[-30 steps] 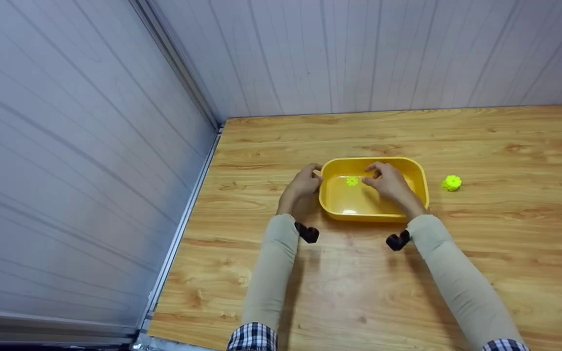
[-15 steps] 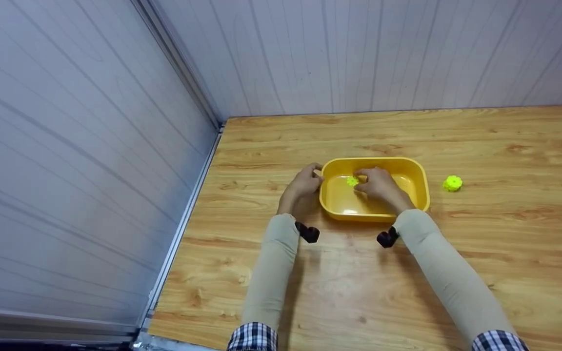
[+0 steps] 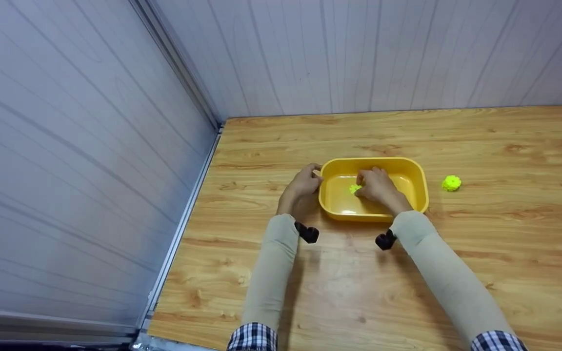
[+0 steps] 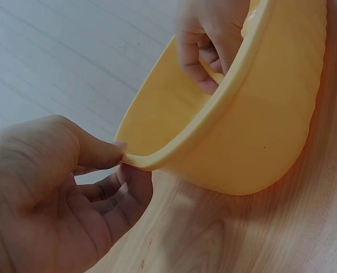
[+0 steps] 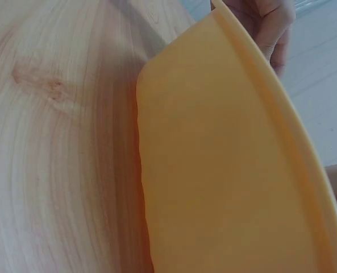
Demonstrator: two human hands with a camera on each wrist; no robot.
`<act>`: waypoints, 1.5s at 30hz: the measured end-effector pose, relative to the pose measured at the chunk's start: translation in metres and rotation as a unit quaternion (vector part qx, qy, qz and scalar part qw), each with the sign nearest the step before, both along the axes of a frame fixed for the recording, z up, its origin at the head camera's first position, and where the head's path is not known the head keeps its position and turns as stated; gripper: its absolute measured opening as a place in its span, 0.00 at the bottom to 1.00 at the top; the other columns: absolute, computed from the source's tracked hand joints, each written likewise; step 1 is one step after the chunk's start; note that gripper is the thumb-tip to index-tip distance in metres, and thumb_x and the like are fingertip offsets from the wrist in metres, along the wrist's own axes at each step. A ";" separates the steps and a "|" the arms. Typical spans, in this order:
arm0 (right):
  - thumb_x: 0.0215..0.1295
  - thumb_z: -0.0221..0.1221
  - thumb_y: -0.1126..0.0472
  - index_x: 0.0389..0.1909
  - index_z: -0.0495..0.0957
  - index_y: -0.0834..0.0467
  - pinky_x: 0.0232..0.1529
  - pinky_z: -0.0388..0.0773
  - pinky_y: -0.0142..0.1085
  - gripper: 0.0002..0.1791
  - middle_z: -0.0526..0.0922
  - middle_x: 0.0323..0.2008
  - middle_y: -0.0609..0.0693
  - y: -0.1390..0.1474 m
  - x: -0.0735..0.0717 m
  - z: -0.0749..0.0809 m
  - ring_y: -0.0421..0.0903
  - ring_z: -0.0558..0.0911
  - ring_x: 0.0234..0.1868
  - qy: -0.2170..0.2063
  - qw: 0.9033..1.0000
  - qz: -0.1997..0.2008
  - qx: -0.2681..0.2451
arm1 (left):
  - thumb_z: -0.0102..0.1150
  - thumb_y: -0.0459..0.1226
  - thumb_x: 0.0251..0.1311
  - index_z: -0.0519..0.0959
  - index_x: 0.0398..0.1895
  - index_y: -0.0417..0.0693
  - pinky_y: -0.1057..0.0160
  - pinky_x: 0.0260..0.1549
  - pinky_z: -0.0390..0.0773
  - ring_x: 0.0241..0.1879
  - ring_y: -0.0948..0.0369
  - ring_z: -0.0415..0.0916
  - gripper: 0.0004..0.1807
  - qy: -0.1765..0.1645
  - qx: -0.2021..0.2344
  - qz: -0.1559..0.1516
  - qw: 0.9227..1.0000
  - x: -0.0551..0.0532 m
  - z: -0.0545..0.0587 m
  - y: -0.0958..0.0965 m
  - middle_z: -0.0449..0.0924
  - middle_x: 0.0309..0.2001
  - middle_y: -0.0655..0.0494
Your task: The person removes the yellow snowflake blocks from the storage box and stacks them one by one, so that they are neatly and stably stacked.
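Observation:
A yellow plastic tub [image 3: 373,218] sits on the wooden surface. My left hand [image 3: 304,183] pinches its left rim between thumb and fingers, plainly seen in the left wrist view, where the same hand [image 4: 60,187] is at lower left. Inside the tub, my right hand [image 3: 377,186] reaches down with bent fingers and pinches a small bright yellow-green flower-shaped piece [image 3: 353,188] near the tub's floor. The right fingertips [image 4: 208,85] dip behind the rim in the left wrist view, which hides the piece. In the right wrist view the tub wall [image 5: 213,148] covers most of the right hand.
A bright yellow-green flower-shaped lump [image 3: 451,183], perhaps stacked pieces, lies on the wooden surface [image 3: 530,219] right of the tub. A pale panelled wall [image 3: 359,53] stands behind, and another panel [image 3: 76,161] rises at the left.
My right hand has moved left and down onto the flower-shaped piece in the tub. That piece has shifted slightly toward me. The left hand keeps its grip on the rim.

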State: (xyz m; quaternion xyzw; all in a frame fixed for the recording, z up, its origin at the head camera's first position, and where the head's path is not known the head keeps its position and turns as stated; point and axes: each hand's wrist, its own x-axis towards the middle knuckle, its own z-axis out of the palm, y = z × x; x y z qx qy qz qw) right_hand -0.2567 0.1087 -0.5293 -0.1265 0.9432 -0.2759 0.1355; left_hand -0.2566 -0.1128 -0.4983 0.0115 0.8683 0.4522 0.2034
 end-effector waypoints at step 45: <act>0.67 0.57 0.48 0.40 0.77 0.59 0.35 0.67 0.35 0.16 0.76 0.38 0.52 0.038 0.014 0.022 0.46 0.69 0.35 -0.019 0.976 -0.079 -0.200 | 0.47 0.36 0.70 0.70 0.60 0.49 0.64 0.41 0.72 0.37 0.61 0.71 0.17 0.000 -0.004 0.010 1.000 0.001 0.000 0.000 0.73 0.38 0.54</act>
